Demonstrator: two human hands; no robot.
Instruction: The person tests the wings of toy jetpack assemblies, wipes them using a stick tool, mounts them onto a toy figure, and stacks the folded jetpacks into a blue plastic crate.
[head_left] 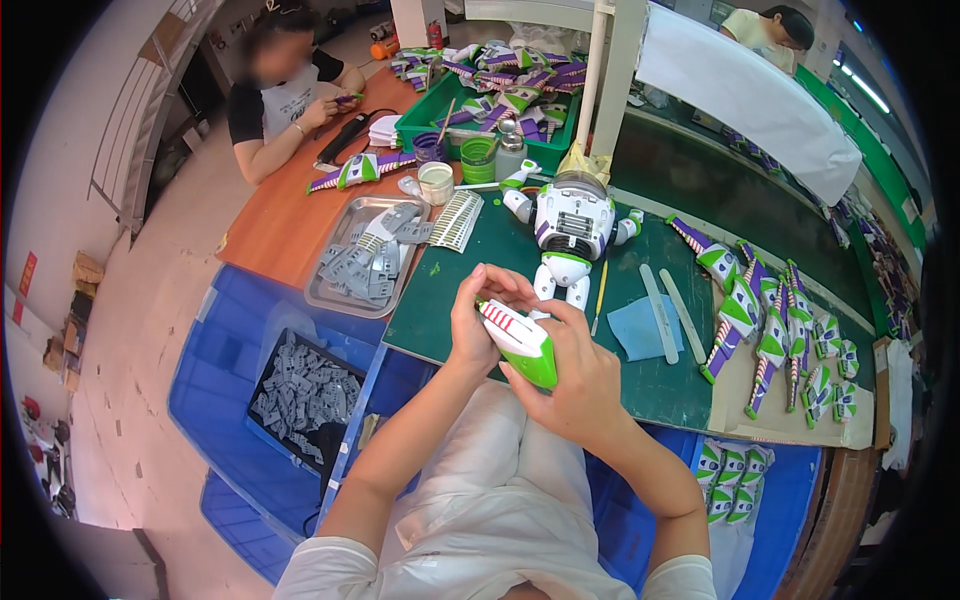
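Observation:
Both my hands hold a white toy wing part (518, 338) with red stripes and a bright green tip, just above the near edge of the green cutting mat (660, 375). My left hand (478, 315) grips its striped upper end. My right hand (575, 375) wraps around the green lower end from beneath. Just beyond them a white, green and purple toy spaceman figure (568, 232) stands on the mat, facing me.
A metal tray (330, 292) of grey plastic pieces lies at left. Finished purple-green wings (770, 320) line the cardboard at right. A green bin (415, 120) of wings, small pots and a bottle stand behind. Blue crates sit below. Another person (285, 90) works at the orange table.

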